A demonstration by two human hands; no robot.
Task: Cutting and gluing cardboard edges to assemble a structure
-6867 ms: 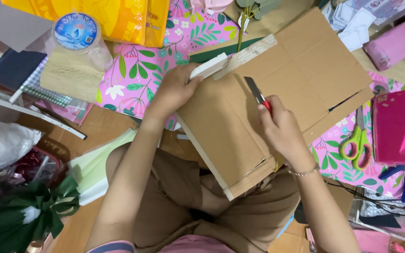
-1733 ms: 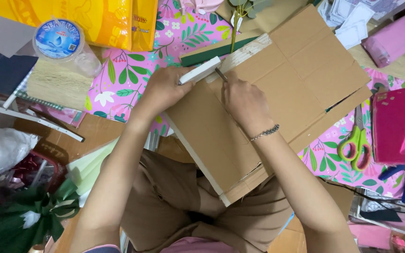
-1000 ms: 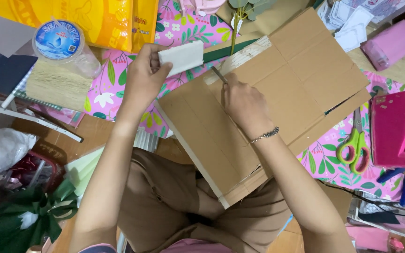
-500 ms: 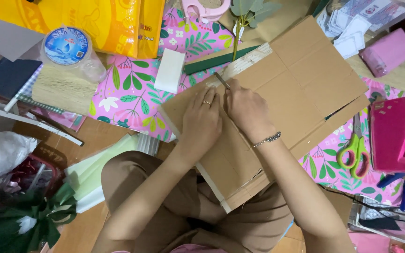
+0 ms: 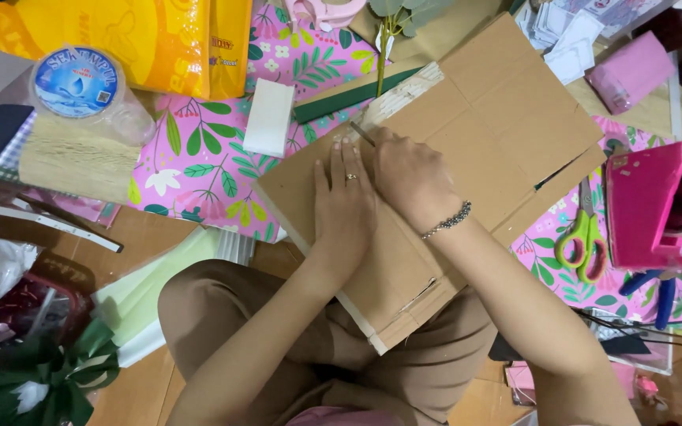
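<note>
A flattened brown cardboard sheet (image 5: 507, 134) lies tilted across my lap and the floor. My left hand (image 5: 344, 203) presses flat on its left part, fingers together, a ring on one finger. My right hand (image 5: 410, 177) is closed around a thin utility knife (image 5: 361, 132), whose tip touches the cardboard near its upper left edge. A white rectangular block (image 5: 268, 117) lies apart on the pink floral paper (image 5: 199, 158), to the left of the cardboard.
Green-handled scissors (image 5: 582, 244) and a pink tape dispenser (image 5: 649, 205) sit at right. A round plastic container with a blue lid (image 5: 76, 83), a yellow bag (image 5: 120, 35), a dark green strip (image 5: 349, 95), pale green paper (image 5: 151, 292) and dark green wrapping (image 5: 41, 379) crowd the left.
My left hand carried the white block off the cardboard, set it on the floral paper, and came back to press flat on the cardboard. My right hand stays with the knife at the upper edge.
</note>
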